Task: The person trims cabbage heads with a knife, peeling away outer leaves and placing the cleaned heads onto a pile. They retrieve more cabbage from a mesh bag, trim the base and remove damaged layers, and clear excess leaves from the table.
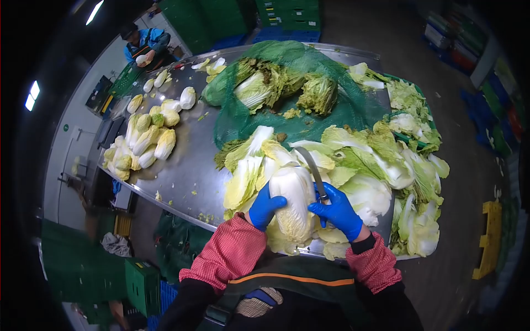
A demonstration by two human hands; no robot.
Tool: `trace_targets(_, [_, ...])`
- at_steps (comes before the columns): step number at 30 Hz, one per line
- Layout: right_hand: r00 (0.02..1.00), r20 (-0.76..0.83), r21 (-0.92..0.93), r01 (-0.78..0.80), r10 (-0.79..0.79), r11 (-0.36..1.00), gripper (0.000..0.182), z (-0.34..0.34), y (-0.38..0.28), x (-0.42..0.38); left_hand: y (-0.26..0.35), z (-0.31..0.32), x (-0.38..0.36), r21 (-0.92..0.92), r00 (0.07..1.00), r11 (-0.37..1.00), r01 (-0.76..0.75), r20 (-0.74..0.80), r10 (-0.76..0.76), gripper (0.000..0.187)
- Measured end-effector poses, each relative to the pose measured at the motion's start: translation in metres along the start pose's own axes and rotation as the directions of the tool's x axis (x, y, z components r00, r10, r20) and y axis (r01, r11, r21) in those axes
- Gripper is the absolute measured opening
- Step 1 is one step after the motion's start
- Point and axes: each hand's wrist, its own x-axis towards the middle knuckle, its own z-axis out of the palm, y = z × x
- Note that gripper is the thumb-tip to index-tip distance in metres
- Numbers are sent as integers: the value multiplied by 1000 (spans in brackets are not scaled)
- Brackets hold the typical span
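We held a trimmed napa cabbage at the near edge of the steel counter, its lower end hidden behind loose leaves and our sleeves. Our left hand, in a blue glove, was clasped around the cabbage's left side, fingers pressed to it. Our right hand, also gloved, was clenched on the handle of a curved knife; the handle itself was buried in the fist, and the blade rose up along the cabbage's right side, touching or just beside it; we could not tell which.

To the right, a heap of cut outer leaves covered a green crate almost wholly, so only bits of its rim showed. Beyond the cabbage, a green net sack lay spread on the counter with untrimmed cabbages inside it. On the far left sat a group of trimmed cabbages.

A co-worker in blue stood at the far end, holding something pale, too small to make out. The room around was dark, with stacked green and blue crates at the back, and the picture's edges were lost to black.
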Motion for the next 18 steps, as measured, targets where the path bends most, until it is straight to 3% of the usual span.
trace_targets(4, [970, -124, -103, 195, -207, 975, 37, -3, 25, 12, 8, -5, -4, -50, 997, 998, -33, 75, 37, 96])
trace_targets(7, [886, -364, 167, 366, -288, 916, 39, -12, 41, 37, 15, -10, -1, -268, 994, 961, -72, 57, 90, 96])
trace_targets(8, [881, -468, -119, 10, -65, 993, 44, -25, 40, 35, 19, -13, -1, -362, 994, 929, -81, 42, 103, 94])
trace_targets(9, [788, -528, -563, -45, -317, 826, 51, -11, 21, 30, 22, -23, 0, -308, 999, 950, -51, 2, 54, 91])
trace_targets(11, [752, -452, -694, 42, -479, 719, 61, 17, 4, 27, 30, -51, 2, -202, 995, 979, 7, -94, -26, 85])
trace_targets(13, [786, -269, -649, 279, -557, 707, 71, 48, -7, 37, 41, -64, 3, -3, 988, 1000, 11, -157, -11, 79])
trace_targets(14, [860, -238, -550, 263, -451, 793, 77, 65, -21, 36, 47, -65, 2, 108, 985, 994, 5, -171, 14, 79])
trace_targets(15, [868, -167, -493, 337, -467, 802, 73, 77, -22, 46, 52, -69, 0, 218, 982, 976, 2, -185, 39, 79])
trace_targets(18, [877, -156, -598, 283, -455, 750, 56, 111, -36, 57, 65, -90, -7, 374, 974, 918, -133, -123, 192, 86])
